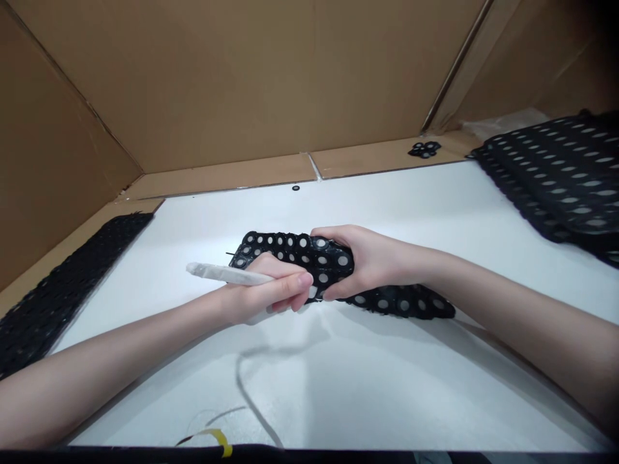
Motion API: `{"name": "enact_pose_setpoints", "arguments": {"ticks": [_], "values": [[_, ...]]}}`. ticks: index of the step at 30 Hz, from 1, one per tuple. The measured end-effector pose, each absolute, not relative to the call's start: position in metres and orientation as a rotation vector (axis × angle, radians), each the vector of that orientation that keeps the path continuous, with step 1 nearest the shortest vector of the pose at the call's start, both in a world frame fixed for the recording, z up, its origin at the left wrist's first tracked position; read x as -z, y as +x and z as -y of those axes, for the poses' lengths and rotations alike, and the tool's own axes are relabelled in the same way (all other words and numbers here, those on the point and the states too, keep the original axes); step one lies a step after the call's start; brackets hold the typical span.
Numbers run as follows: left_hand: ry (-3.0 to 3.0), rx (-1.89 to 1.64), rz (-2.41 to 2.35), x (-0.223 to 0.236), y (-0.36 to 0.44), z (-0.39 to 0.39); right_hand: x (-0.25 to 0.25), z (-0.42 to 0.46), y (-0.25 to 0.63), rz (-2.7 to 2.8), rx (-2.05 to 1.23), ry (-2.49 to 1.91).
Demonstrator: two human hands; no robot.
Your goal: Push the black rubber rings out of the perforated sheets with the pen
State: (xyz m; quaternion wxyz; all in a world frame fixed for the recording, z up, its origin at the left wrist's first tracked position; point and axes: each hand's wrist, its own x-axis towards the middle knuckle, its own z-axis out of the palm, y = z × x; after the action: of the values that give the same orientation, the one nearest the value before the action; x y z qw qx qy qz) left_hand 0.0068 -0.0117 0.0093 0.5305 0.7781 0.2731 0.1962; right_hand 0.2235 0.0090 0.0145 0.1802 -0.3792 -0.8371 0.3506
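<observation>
Brown cardboard walls (232, 84) box in the white counter (387, 386) on the left, far and right sides. Stack of black perforated rubber sheets with pale round inserts (561, 174) sits far right, partly off the counter edge. Another long black perforated mat (62, 290) lies along the left edge, running from far to near.

Centre of counter: black rubber strip studded with grey-white discs (309, 254), far-left end lifted, near-right end trailing flat on the counter. Right hand (367, 261) wraps the middle of the strip, fingers curled closed around it, thumb on top. Left hand (261, 296) just beside it on the near-left side, fingers closed on a white tape-wrapped stick-like tool (227, 275); the free end points left, the other end sits against the strip under the fingertips. Hands nearly touching.

Thin dark cord (251, 393) loops across the near counter with a yellow tape tab (223, 441) at the near edge. Small cluster of loose black rings (424, 149) far right on the cardboard flap. Single tiny black ring (295, 187) at the far counter edge.
</observation>
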Motion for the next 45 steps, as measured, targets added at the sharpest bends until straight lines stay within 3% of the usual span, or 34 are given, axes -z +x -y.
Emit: {"name": "enact_pose_setpoints", "arguments": {"ticks": [15, 24, 30, 37, 45], "values": [[2.171, -0.484, -0.486, -0.005, 0.01, 0.009, -0.018, -0.007, 0.221, 2.364, -1.091, -1.029], [1.758, -0.438, -0.673, -0.011, 0.004, 0.008, -0.022, -0.008, 0.224, 2.456, -0.972, -1.045], [1.743, -0.686, -0.725, -0.005, 0.001, 0.001, -0.024, -0.012, 0.228, 2.543, -0.801, -1.147], [2.167, -1.13, -0.967, -0.013, -0.006, -0.021, -0.024, -0.017, 0.234, 2.562, -0.781, -1.137], [2.404, -0.768, -1.075, -0.005, -0.017, -0.039, -0.023, -0.022, 0.235, 2.506, -0.798, -1.187]]}}
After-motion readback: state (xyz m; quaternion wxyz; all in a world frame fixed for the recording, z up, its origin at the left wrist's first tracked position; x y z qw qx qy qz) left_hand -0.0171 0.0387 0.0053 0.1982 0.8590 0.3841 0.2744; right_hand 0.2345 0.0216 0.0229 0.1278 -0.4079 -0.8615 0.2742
